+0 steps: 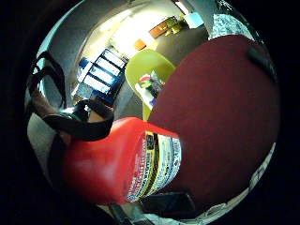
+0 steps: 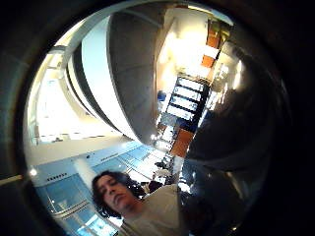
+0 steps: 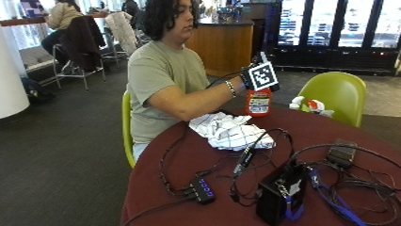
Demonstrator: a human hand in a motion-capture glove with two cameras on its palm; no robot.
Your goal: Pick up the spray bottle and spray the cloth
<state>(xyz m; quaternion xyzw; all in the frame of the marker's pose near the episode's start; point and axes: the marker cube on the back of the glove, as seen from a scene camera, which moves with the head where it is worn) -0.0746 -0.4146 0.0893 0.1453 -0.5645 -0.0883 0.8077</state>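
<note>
Seen from the outside view: a red plastic spray bottle with a printed label held upright in the air above the far edge of the round, dark red worktop, in the grip of the black-gloved right hand, fingers curled round the bottle's upper part, forearm raised across the chest. Just below and nearer the seated person, a crumpled white cloth with a thin dark grid pattern lying on the worktop, apart from the bottle and not touching it. Near the front of the worktop, a small black hub with blue lights, a black box with a blue strap, and a tangle of black cables spreading to the side. Beyond the worktop, a lime-green moulded chair with a white-and-red spray bottle standing beside it on the worktop's far rim. From the little finger side palm view: the red bottle's body and yellow-black-white label filling much of the picture close to the palm, black glove straps crossing its shoulder, the dark red worktop lying beneath and beyond. Other hand hidden behind the raised forearm; cannot tell what it does.
</note>
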